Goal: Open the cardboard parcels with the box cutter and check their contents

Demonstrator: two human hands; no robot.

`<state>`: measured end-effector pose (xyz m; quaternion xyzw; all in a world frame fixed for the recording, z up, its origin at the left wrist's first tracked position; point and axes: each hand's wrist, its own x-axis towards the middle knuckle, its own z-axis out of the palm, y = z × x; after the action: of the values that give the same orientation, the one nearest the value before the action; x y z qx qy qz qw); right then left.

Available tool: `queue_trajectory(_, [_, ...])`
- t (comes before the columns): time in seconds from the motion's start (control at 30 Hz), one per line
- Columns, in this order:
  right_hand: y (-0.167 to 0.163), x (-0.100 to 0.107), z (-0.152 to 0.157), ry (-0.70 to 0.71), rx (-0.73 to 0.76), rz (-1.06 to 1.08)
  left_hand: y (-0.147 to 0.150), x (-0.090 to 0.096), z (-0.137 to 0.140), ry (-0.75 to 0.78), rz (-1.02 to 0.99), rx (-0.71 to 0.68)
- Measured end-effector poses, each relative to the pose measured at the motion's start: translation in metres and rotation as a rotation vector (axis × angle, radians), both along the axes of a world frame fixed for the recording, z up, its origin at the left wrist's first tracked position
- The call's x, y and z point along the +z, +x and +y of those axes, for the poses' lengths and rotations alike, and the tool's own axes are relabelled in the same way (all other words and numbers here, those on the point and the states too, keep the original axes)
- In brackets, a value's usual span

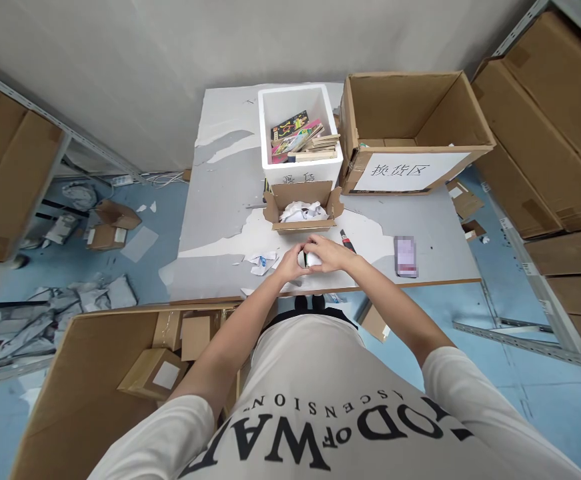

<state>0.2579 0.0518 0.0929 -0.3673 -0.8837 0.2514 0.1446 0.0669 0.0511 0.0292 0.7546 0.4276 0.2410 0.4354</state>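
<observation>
You face a grey-topped table bearing a large open brown cardboard carton, a white rectangular foam bin beside it, and nearer you a small brown cardboard box. Your left hand and right hand pinch a small white object just before it. A slim red-and-black knife lies beside your right wrist.

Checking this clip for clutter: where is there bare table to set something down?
Left of the white rectangular bin, up to the left edge of the grey tabletop; between the red-black cutter and blurred purple rectangle. Crowded: front middle, with left hand, right hand, held white item, torn white paper, small brown cardboard box.
</observation>
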Motion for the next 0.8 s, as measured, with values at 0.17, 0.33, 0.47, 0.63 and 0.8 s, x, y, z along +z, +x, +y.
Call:
queue_trajectory(0.17, [0.018, 0.005, -0.019, 0.085, -0.145, 0.177, 0.000, -0.001, 0.001, -0.027, -0.014, 0.012])
queue_trajectory(0.33, [0.046, -0.017, -0.049, 0.113, -0.419, 0.280, 0.000, -0.003, -0.003, -0.005, -0.013, 0.020])
queue_trajectory(0.47, [0.055, -0.041, -0.069, 0.067, -0.664, 0.311, -0.003, -0.002, -0.008, 0.036, 0.017, 0.020])
queue_trajectory(0.63, [0.052, -0.048, -0.080, 0.016, -0.697, 0.205, 0.000, 0.004, -0.011, 0.077, 0.037, 0.006])
queue_trajectory(0.8, [0.048, -0.040, -0.076, 0.091, -0.593, 0.088, 0.006, 0.015, -0.017, 0.288, 0.061, 0.031])
